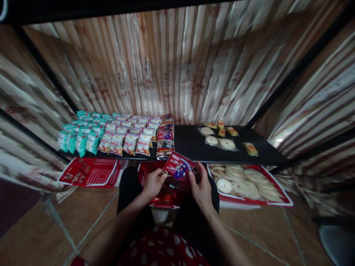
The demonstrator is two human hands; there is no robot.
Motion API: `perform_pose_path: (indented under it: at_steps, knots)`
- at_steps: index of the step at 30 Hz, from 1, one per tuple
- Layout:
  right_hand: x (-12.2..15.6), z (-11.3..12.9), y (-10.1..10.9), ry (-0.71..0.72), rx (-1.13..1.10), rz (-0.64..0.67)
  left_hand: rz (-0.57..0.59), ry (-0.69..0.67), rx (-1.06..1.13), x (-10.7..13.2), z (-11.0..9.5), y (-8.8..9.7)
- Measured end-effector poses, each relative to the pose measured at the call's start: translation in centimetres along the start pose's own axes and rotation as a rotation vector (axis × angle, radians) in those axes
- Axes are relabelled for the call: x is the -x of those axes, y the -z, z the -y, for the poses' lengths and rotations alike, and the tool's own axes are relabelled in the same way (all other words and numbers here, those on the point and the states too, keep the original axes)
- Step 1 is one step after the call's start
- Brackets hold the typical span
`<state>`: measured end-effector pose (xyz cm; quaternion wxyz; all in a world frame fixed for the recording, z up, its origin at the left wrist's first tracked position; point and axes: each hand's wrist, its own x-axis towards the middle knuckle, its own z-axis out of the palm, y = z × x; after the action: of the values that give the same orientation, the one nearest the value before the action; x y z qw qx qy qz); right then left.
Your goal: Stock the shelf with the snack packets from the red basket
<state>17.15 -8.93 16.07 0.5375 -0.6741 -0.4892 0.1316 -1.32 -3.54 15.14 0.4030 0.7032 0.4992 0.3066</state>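
Note:
Between my two hands is a red and purple snack packet [179, 166], tilted up over a red basket [166, 205] that sits between my knees. My left hand [155, 183] pinches the packet's lower left corner. Thumb and fingers of my right hand [200, 184] close on its right edge. Just beyond the packet, a column of similar red and brown packets [165, 138] lies along the shelf. Dark packets show in the basket, partly hidden by my hands.
On the black shelf [188, 144] stand rows of white packets [129, 142] and teal packets [81, 142]. Round white packaged cakes [227, 144] and small yellow packets [251, 149] lie at right. A red basket [94, 171] is left; another basket [285, 199] holds flat round cakes. Curtains hang behind.

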Motion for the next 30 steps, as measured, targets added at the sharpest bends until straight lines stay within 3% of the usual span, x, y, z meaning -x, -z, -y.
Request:
perform_pose_path:
  at_steps: [4, 9, 14, 19, 25, 30]
  knots:
    - [1.4, 0.0, 0.1, -0.177, -0.293, 0.191, -0.023, 0.0, 0.188, -0.1, -2.2, -0.5]
    - [3.2, 0.2, -0.1, -0.21, -0.442, 0.308, -0.03, -0.015, 0.239, 0.9, -2.7, -1.4]
    - [3.9, 0.0, 0.3, -0.222, -0.347, 0.297, 0.009, -0.016, 0.288, 2.0, -1.4, -1.9]
    - [3.1, 0.0, 0.5, -0.276, -0.4, 0.299, 0.031, 0.009, 0.347, 2.3, -1.0, -1.8]
    - [1.6, 0.1, -0.4, -0.358, -0.416, 0.296, 0.029, 0.043, 0.393, 1.6, -0.6, -1.9]
    - [0.1, 0.1, -1.7, -0.366, -0.414, 0.337, -0.045, 0.099, 0.487, 0.2, 0.8, -2.1]
